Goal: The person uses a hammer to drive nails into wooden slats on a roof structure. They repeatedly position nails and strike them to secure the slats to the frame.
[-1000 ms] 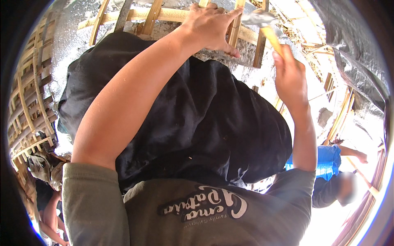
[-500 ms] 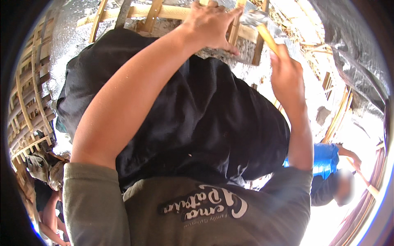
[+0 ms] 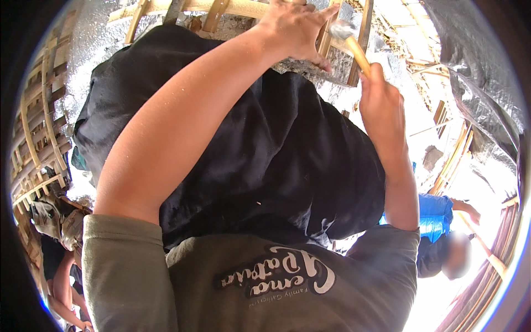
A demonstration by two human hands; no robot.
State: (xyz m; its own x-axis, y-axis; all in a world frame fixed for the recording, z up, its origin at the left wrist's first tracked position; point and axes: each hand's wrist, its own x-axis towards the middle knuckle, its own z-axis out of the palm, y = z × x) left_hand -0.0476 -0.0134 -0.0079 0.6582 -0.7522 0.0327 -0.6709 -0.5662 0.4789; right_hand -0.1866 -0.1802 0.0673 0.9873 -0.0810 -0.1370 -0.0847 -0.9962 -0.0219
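My left hand [image 3: 296,32] lies over the light wooden slats at the top of the view, thumb and forefinger spread apart beside an upright wooden slat [image 3: 325,40]. Its other fingertips are partly cut off by the upper edge. In my closed right hand [image 3: 383,102] is a hammer, gripped by its yellowish wooden handle [image 3: 357,53]. The shiny metal hammer head [image 3: 343,29] is over the slat frame, close to the left forefinger; whether it touches the wood I cannot tell. A crosswise wooden strip [image 3: 238,8] runs behind the left hand.
Black cloth [image 3: 265,155] covers my lap. Woven slat panels [image 3: 41,122] stand at the left, with a person's arm [image 3: 63,282] below. Another person in blue trousers [image 3: 434,214] is at the right, near long sticks [image 3: 453,160]. Dark plastic sheeting [image 3: 475,66] hangs at upper right.
The hammer head has shifted slightly left and down, nearer my left forefinger. My left hand and the slats sit slightly farther right in view. The person at right has moved an arm.
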